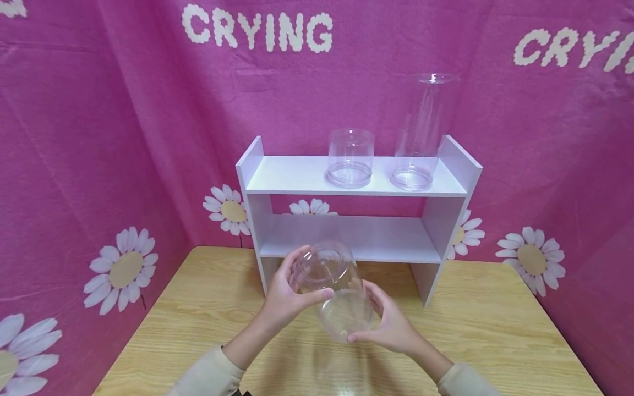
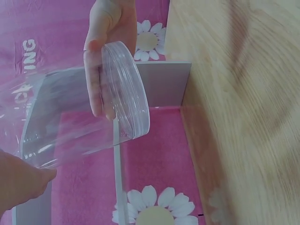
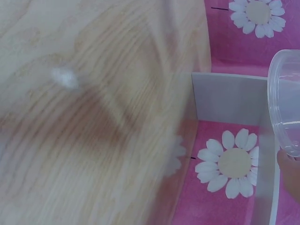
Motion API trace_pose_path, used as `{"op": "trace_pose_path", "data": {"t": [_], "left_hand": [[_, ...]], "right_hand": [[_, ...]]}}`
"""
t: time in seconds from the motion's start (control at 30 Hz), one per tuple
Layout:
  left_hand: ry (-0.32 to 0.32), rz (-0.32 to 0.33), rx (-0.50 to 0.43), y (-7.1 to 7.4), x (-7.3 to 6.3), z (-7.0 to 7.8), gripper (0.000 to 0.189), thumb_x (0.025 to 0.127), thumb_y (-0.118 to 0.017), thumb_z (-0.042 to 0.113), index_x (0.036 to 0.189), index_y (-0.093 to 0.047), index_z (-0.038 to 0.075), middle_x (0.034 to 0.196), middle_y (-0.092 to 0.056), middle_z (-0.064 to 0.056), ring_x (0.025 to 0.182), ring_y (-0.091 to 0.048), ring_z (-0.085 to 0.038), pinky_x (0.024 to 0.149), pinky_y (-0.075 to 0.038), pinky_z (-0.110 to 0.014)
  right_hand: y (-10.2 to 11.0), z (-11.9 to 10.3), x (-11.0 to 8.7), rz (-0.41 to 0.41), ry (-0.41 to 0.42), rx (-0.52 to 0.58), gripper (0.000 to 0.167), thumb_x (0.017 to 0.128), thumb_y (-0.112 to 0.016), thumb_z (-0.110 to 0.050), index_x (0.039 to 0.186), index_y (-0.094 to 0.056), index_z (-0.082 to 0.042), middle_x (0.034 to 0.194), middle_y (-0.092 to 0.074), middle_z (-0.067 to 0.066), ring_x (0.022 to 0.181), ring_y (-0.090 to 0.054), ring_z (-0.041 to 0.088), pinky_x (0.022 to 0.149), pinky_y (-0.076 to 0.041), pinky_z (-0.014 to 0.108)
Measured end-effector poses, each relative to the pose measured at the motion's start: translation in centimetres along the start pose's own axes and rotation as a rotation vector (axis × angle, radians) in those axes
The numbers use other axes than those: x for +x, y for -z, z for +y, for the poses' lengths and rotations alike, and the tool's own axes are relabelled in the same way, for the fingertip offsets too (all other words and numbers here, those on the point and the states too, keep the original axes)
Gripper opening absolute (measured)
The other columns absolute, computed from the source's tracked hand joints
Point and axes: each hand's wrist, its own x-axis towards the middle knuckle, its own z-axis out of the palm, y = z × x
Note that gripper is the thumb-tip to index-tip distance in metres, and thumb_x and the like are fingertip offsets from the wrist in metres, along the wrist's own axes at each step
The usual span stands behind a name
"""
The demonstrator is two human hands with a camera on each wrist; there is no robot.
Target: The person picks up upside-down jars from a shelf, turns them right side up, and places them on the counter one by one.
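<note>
Clear jar [image 1: 348, 280], one, tilted above counter [image 1: 495, 330]; my left fingers [image 1: 292, 262] and right fingers [image 1: 376, 292] hold opposite ends; light, even pressure advisable.

The left hand [image 1: 289, 294] is gripping, its thumb [image 1: 317, 297] lying below its fingers [image 1: 296, 256]; the right hand [image 1: 394, 325] is gripping likewise.

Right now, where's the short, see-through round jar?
In the head view, the short, see-through round jar stands near the middle of the white rectangular rack's top board, left of the tall, clear, round cylinder.
</note>
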Motion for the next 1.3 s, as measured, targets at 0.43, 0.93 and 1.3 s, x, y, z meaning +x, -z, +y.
{"op": "trace_pose_path", "data": {"t": [0.43, 0.93, 1.3], "left_hand": [[0.058, -0.134, 0.074, 2.0, 0.0, -1.4, 0.089, 0.077, -0.079, 0.013, 0.147, -0.027, -0.002, 0.154, -0.033, -0.022, 0.144, -0.031, -0.036, 0.117, -0.031, -0.034], [-0.276, -0.090, 0.631, 2.5, -0.4, 0.5, 0.106, 0.058, -0.092, 0.035, 0.147, -0.035, 0.021, 0.152, -0.040, -0.002, 0.143, -0.036, -0.027, 0.114, -0.033, -0.056], [-0.551, -0.310, 1.343, -0.1, -1.4, -1.1, 0.117, 0.049, -0.085, 0.065, 0.143, -0.040, 0.012, 0.148, -0.045, -0.003, 0.143, -0.036, -0.023, 0.122, -0.026, -0.043]], "right_hand": [[-0.2, 0.0, -0.4, 0.120, 0.057, -0.130, 0.088, 0.052, -0.093, -0.017, 0.129, -0.052, -0.001, 0.123, -0.062, 0.011, 0.113, -0.053, -0.005, 0.104, -0.037, 0.006], [-0.2, -0.4, -0.8, 0.121, 0.012, -0.476, 0.093, 0.042, -0.094, -0.036, 0.124, -0.058, -0.012, 0.114, -0.066, 0.000, 0.098, -0.062, 0.014, 0.081, -0.055, 0.027], [-1.3, -0.7, -0.8, 0.116, 0.023, -0.600, 0.095, 0.042, -0.092, -0.040, 0.123, -0.059, -0.006, 0.115, -0.065, 0.003, 0.104, -0.060, 0.019, 0.087, -0.056, 0.043]]}}
